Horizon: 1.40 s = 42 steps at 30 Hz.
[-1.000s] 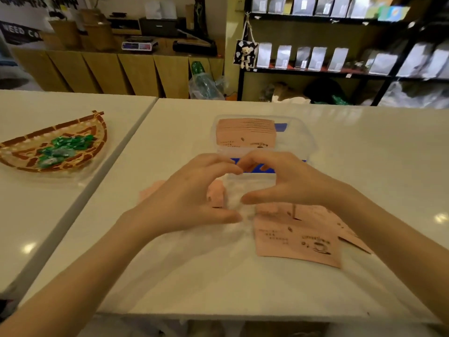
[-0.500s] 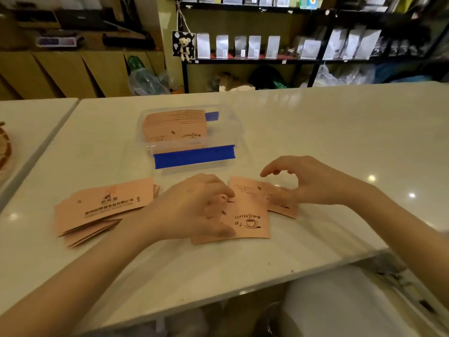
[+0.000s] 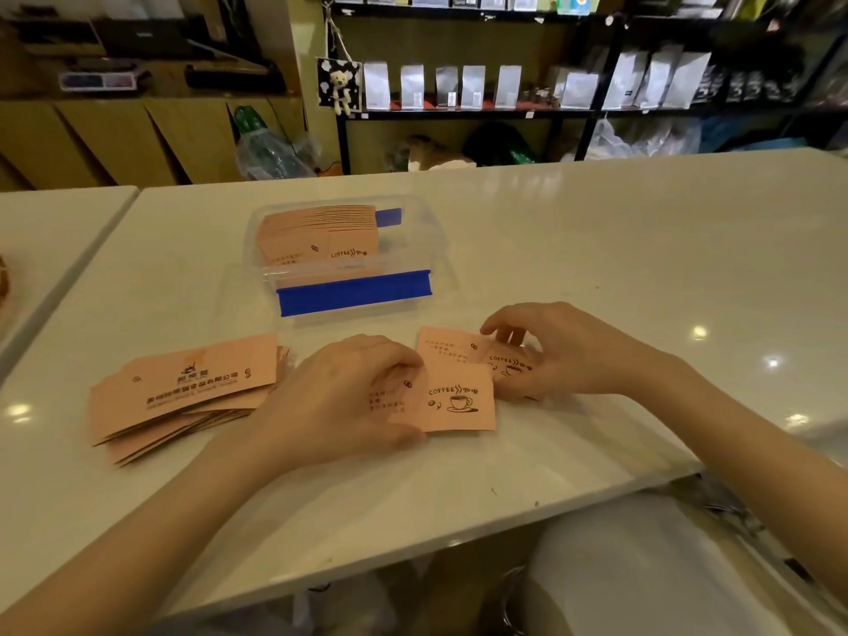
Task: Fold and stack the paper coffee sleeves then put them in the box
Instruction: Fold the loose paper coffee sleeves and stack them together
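A clear plastic box (image 3: 438,250) with a blue clip edge stands on the white table, with a stack of folded pink coffee sleeves (image 3: 316,238) inside it. A pile of flat unfolded sleeves (image 3: 183,392) lies at the left. My left hand (image 3: 339,397) presses on and grips a folded sleeve (image 3: 459,399) printed with a coffee cup. Behind it lies a second folded sleeve (image 3: 447,348), and my right hand (image 3: 555,351) pinches its right end with curled fingers. Part of each folded sleeve is hidden under my hands.
The white table (image 3: 596,250) ends close in front of me; a second table (image 3: 50,227) adjoins at the left. A white seat (image 3: 642,566) sits below the table edge at the right. Shelves with bags (image 3: 504,84) stand behind.
The view swung right and closer. One second ago both hands were together in front of the box; now they rest on two folded sleeves. My right hand has closed down onto the rear sleeve.
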Available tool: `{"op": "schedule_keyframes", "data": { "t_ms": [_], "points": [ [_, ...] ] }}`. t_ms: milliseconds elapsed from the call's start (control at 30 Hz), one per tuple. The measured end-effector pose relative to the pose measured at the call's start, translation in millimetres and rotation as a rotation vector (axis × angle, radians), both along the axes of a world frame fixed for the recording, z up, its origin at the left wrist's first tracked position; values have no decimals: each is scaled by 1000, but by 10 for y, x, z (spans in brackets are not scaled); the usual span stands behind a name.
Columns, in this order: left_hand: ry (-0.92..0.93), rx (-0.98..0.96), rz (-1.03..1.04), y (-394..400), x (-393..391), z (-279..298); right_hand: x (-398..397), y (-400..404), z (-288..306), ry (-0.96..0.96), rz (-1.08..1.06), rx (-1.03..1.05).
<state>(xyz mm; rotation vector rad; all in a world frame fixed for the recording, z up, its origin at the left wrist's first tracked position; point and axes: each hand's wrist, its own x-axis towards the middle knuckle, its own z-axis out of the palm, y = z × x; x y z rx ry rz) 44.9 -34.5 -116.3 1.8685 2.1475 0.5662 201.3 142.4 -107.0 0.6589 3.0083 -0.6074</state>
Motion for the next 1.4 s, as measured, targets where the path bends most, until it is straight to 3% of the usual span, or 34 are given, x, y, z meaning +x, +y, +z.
{"op": "schedule_keyframes", "data": {
  "t_ms": [367,667,933,1200,1400],
  "points": [
    [-32,289,160,-563,-501,301,-451,-93,253,271,41,-91],
    [-33,210,435,-1024,-957,291,-1112,-486,392,508,184,-135],
    [-91,169,502,-1115,-1134,63,-1612,-984,310,430,346,-137],
    [-389,167,574,-1253,-1222,-68,-1818,-1179,85,282,351,-134],
    [-374,104,618,-1366,-1243,-50,-1856,-1220,33,186,408,-60]
  ]
}}
